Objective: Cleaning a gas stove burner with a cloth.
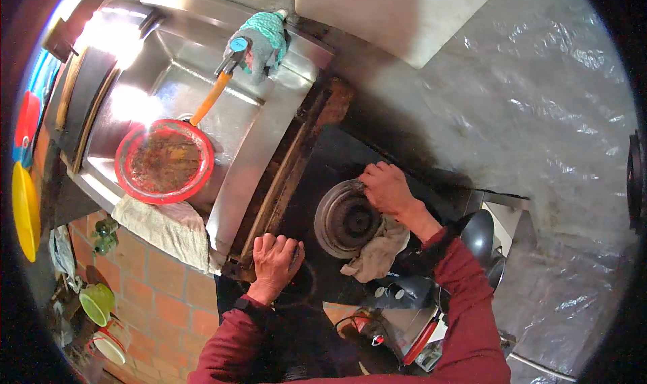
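A round gas burner [360,221] in a wide, stained metal drip pan [331,227] sits on a black cooktop [323,166]. My right hand [388,188] is at the pan's far right rim, its fingers bent down over it. Whether they grip the rim or press something against it is hidden. A crumpled beige cloth [379,247] lies against the pan's near side, below my right wrist. My left hand [277,264] is at the cooktop's left side, next to the end of a wooden strip [275,202]. Its fingers are curled, and what lies under them cannot be made out.
Left of the cooktop, a steel sink [242,177] holds a red-rimmed pan [164,161] with an orange handle. A grey and green cloth [263,40] hangs over the tap area. Dark pans [477,237] stand at the right. Pots [97,303] stand at the lower left.
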Demonstrator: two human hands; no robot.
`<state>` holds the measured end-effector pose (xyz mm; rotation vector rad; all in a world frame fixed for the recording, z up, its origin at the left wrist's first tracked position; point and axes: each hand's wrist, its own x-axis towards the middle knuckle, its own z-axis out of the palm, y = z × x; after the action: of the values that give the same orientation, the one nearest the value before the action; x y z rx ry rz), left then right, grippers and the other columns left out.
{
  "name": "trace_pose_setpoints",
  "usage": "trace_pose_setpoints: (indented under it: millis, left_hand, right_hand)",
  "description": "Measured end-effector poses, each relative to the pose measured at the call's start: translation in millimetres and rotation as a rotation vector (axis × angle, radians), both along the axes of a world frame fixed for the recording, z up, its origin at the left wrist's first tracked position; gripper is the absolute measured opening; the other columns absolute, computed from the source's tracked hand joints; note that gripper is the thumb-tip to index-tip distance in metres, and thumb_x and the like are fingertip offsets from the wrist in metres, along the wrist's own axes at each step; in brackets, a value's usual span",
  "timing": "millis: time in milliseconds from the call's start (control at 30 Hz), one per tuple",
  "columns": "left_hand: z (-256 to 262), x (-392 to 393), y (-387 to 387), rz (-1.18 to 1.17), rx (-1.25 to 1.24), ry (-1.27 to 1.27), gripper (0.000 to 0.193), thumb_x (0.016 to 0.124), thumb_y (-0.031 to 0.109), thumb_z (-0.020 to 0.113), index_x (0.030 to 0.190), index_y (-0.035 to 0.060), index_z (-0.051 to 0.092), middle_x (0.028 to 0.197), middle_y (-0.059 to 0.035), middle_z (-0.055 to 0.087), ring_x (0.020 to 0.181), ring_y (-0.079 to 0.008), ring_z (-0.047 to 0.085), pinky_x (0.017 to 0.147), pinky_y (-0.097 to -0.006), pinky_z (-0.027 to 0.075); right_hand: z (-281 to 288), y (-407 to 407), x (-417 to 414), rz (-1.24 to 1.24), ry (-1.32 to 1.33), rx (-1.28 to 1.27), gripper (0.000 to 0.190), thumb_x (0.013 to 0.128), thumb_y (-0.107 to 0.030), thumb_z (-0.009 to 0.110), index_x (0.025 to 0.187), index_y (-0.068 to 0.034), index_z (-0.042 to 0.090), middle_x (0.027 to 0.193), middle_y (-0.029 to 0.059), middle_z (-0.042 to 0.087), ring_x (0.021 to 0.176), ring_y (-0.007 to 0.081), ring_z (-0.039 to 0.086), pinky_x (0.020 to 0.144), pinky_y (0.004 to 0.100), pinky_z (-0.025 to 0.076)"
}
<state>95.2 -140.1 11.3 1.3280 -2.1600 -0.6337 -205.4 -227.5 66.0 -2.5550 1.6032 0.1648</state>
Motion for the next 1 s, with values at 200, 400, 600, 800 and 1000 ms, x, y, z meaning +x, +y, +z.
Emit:
trace_pose_setpoints:
  millis: [200,400,600,800,1000]
  left_hand:
    - [2,-4,-4,-0.013,-0.012,0.005,0.019,0.081,0.020,0.070,0.073,0.0128,0.054,0.071,-0.0041,0.048,0.073,-0.0244,0.047,0.067,-0.0386,0.036]
    - [-1,-1,-1,-0.006,0.005,0.034,0.018,0.081,0.019,0.070,0.073,0.0126,0.055,0.070,-0.0047,0.047,0.074,-0.0259,0.047,0.067,-0.0404,0.035]
    - [-1,-2,-2,-0.016,0.002,0.028,0.019,0.082,0.019,0.069,0.072,0.0121,0.054,0.071,-0.0053,0.048,0.074,-0.0263,0.047,0.067,-0.0405,0.036]
    - [-1,-1,-2,-0.004,-0.026,-0.013,0.023,0.082,0.023,0.070,0.072,0.0125,0.052,0.071,-0.0040,0.045,0.075,-0.0242,0.046,0.069,-0.0389,0.037]
    - [1,-1,-3,0.005,-0.024,0.007,0.022,0.081,0.022,0.070,0.072,0.0130,0.052,0.071,-0.0038,0.046,0.074,-0.0241,0.046,0.068,-0.0388,0.036]
  right_hand:
    - [-10,4,20,0.027,0.027,-0.037,0.007,0.072,-0.016,0.062,0.075,-0.011,0.065,0.085,0.0068,0.059,0.088,0.0252,0.059,0.070,0.0378,0.050]
    - [2,-4,32,0.121,0.084,0.003,0.007,0.071,-0.016,0.063,0.075,-0.012,0.066,0.087,0.0056,0.058,0.092,0.0248,0.057,0.073,0.0362,0.049]
    - [-8,5,32,0.008,-0.109,0.022,0.011,0.072,-0.011,0.063,0.081,-0.014,0.068,0.087,0.0045,0.057,0.093,0.0252,0.057,0.077,0.0377,0.047]
    - [0,1,4,0.024,-0.010,0.025,0.016,0.071,-0.008,0.063,0.084,-0.014,0.069,0.090,0.0028,0.056,0.091,0.0238,0.056,0.075,0.0373,0.045]
    - [-5,-4,41,0.091,-0.057,0.084,0.016,0.073,-0.014,0.063,0.087,-0.015,0.071,0.091,0.0032,0.056,0.094,0.0246,0.054,0.076,0.0385,0.044]
